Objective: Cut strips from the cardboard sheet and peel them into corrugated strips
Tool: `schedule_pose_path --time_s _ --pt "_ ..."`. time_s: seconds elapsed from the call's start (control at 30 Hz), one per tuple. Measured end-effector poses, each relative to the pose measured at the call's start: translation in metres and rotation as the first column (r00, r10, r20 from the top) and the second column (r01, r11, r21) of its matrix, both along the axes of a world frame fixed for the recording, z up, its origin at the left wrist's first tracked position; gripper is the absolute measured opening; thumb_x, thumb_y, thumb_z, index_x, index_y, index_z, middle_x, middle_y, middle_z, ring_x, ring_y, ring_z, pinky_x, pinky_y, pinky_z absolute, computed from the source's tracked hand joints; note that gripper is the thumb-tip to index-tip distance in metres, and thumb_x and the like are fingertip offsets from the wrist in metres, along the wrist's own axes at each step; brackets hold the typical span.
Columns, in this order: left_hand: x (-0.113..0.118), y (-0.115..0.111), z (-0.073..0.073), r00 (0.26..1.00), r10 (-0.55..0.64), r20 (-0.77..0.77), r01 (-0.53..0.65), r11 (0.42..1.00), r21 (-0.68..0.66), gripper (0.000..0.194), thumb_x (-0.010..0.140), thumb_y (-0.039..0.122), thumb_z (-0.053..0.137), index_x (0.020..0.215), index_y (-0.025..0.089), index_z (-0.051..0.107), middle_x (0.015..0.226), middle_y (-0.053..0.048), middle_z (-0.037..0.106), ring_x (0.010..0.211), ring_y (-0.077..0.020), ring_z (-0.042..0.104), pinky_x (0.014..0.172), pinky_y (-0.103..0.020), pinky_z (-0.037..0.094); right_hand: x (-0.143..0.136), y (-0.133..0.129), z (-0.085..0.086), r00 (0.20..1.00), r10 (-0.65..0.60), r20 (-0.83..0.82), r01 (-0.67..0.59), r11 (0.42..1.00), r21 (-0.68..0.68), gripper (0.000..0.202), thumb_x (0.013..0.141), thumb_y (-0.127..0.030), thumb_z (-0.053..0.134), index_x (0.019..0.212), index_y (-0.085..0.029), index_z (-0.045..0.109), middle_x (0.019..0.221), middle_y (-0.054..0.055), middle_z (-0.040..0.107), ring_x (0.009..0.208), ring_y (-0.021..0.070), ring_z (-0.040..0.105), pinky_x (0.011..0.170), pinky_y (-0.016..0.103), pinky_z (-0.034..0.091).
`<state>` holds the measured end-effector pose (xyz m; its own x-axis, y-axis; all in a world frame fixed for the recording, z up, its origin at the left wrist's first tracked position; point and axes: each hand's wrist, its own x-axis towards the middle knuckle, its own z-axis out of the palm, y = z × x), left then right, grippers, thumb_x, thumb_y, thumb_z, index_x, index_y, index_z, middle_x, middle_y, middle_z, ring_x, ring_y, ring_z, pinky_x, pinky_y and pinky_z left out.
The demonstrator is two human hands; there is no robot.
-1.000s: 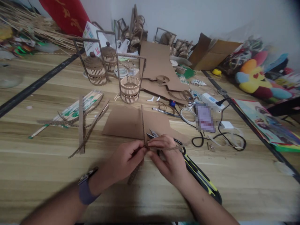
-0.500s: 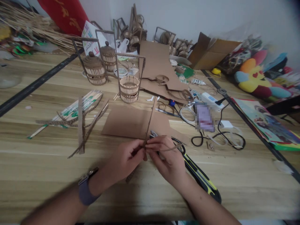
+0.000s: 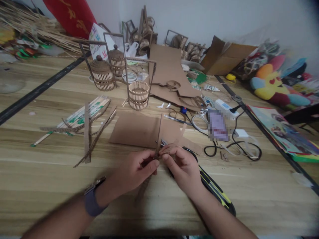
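Note:
My left hand, with a watch on its wrist, is closed around a narrow brown cardboard strip near the middle of the table. The strip stands up above the fingers, and another length hangs blurred below them. My right hand pinches a thin, pale brown piece right beside the left fingertips; the piece points up and away, smeared by motion. Where the two meet is hidden by the fingers. Under the right hand lies a black and yellow utility knife. Beyond both hands rests a flat cardboard sheet.
Loose cardboard strips and a packet of sticks lie to the left. Behind stand a small stick bucket and lidded buckets. A phone, cables and a power strip occupy the right.
The thin piece in my right hand has swung from pointing right to pointing up and away. The upright strip has tipped slightly and sits a little lower.

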<state>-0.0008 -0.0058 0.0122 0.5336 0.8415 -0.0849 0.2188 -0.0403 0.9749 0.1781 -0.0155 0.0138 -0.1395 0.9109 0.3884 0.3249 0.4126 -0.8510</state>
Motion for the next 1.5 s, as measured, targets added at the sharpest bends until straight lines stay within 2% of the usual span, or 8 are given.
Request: schedule_pose_path --time_s 0.17,0.53,0.7,0.9,1.0,1.07,1.2,1.5 --pt "0.003 0.0 -0.002 0.998 0.038 0.055 -0.033 0.995 -0.092 0.03 0.094 0.04 0.045 0.081 0.017 0.059 0.069 -0.001 0.065 0.058 -0.0125 0.057 0.053 -0.022 0.043 -0.002 0.0 0.001 0.998 0.002 0.063 -0.007 0.997 0.081 0.015 0.089 -0.017 0.058 0.076 -0.023 0.06 0.076 0.001 0.07 0.077 0.0159 0.066 0.069 0.028 0.053" --pt "0.001 0.006 -0.004 0.936 0.115 0.333 0.062 0.877 -0.477 0.034 0.084 0.049 0.059 0.083 0.015 0.063 0.056 -0.001 0.065 0.046 -0.0107 0.053 0.048 -0.022 0.041 0.001 0.005 -0.014 0.946 -0.006 -0.324 -0.1 0.945 -0.31 0.029 0.088 -0.048 0.063 0.078 -0.021 0.061 0.068 0.0 0.067 0.066 0.0152 0.061 0.067 0.028 0.05" --pt "0.002 0.008 -0.003 0.924 0.139 0.357 0.075 0.849 -0.523 0.035 0.081 0.049 0.061 0.082 0.015 0.063 0.054 0.0 0.064 0.045 -0.0107 0.052 0.047 -0.021 0.041 0.001 0.006 -0.017 0.902 -0.055 -0.427 -0.124 0.916 -0.38 0.029 0.089 -0.05 0.061 0.08 -0.022 0.058 0.073 -0.001 0.062 0.071 0.0153 0.058 0.071 0.029 0.045" --pt "0.003 0.007 -0.005 0.935 0.093 0.343 0.08 0.885 -0.458 0.034 0.084 0.05 0.058 0.078 0.017 0.058 0.054 0.001 0.063 0.046 -0.0106 0.051 0.048 -0.021 0.04 0.001 0.007 -0.019 0.883 -0.082 -0.462 -0.128 0.906 -0.404 0.033 0.091 -0.054 0.055 0.081 -0.023 0.054 0.072 -0.001 0.06 0.072 0.0172 0.058 0.071 0.032 0.046" --pt "0.004 0.006 -0.007 0.962 0.091 0.257 0.012 0.928 -0.372 0.033 0.088 0.049 0.053 0.077 0.017 0.056 0.055 0.001 0.062 0.048 -0.0107 0.05 0.049 -0.021 0.04 0.002 0.006 -0.016 0.951 -0.099 -0.294 0.005 0.953 -0.304 0.028 0.093 -0.05 0.054 0.087 -0.023 0.056 0.076 0.0 0.062 0.072 0.0166 0.059 0.069 0.031 0.047" --pt "0.004 0.004 -0.009 0.976 0.083 0.203 -0.021 0.956 -0.293 0.035 0.09 0.049 0.05 0.078 0.017 0.055 0.057 0.001 0.061 0.049 -0.011 0.051 0.05 -0.022 0.04 0.003 0.005 -0.013 0.992 -0.105 -0.075 0.096 0.989 -0.115 0.025 0.088 -0.047 0.063 0.095 -0.023 0.059 0.085 0.003 0.066 0.079 0.0185 0.061 0.072 0.032 0.049" --pt "0.004 0.001 -0.013 0.989 0.06 0.136 -0.041 0.99 -0.135 0.033 0.095 0.045 0.043 0.091 0.016 0.058 0.062 0.002 0.06 0.053 -0.0118 0.052 0.052 -0.022 0.04 0.002 0.001 -0.006 0.962 -0.062 0.265 0.001 0.974 0.227 0.02 0.084 -0.034 0.071 0.1 -0.024 0.064 0.098 0.007 0.07 0.094 0.0227 0.064 0.079 0.035 0.053" --pt "0.005 -0.001 -0.013 0.995 0.081 -0.052 -0.075 0.991 0.113 0.027 0.096 0.033 0.041 0.087 0.016 0.061 0.068 0.0 0.061 0.062 -0.0136 0.056 0.058 -0.023 0.04 -0.002 -0.002 -0.002 0.964 -0.051 0.262 -0.051 0.929 0.367 0.014 0.09 -0.013 0.059 0.097 -0.022 0.067 0.086 0.005 0.074 0.084 0.0182 0.069 0.075 0.031 0.057"
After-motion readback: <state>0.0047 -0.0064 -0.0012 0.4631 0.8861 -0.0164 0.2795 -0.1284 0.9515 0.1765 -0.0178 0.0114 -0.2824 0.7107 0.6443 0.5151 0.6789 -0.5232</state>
